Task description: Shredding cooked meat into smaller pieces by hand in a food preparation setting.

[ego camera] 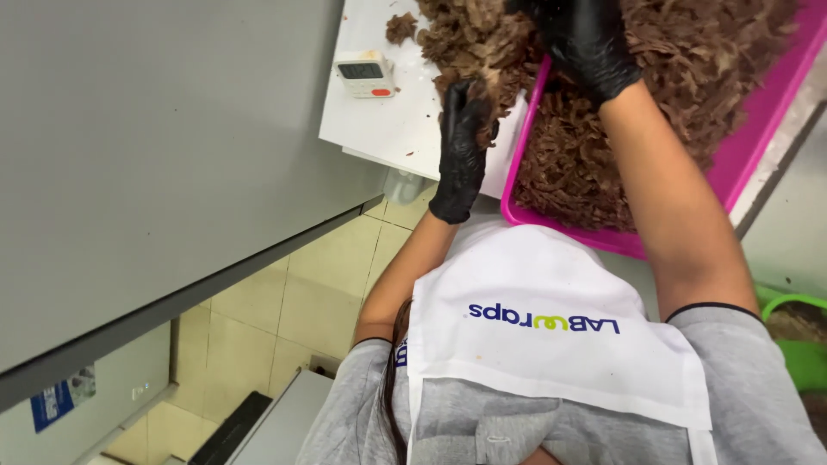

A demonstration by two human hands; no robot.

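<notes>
Your left hand (461, 146) closes on a clump of brown shredded material (482, 43) lying on the white board (379, 120), just beside the pink tray (749, 138). Your right hand (586, 39) rests curled on the heap; its grip I cannot tell.

Beige tiled floor (284, 301), grey cabinet (155, 146)

Brown shreds (603, 146): dry, thin and curly, like torn-up leaves. Piled high inside the pink tray (749, 146), filling most of it, all tangled together. A second heap (465, 39) spilling over the left rim of the pink tray and lying just outside it. One small clump (401, 27) alone, farther left of the pink tray. Tiny brown crumbs scattered near that clump.
</notes>
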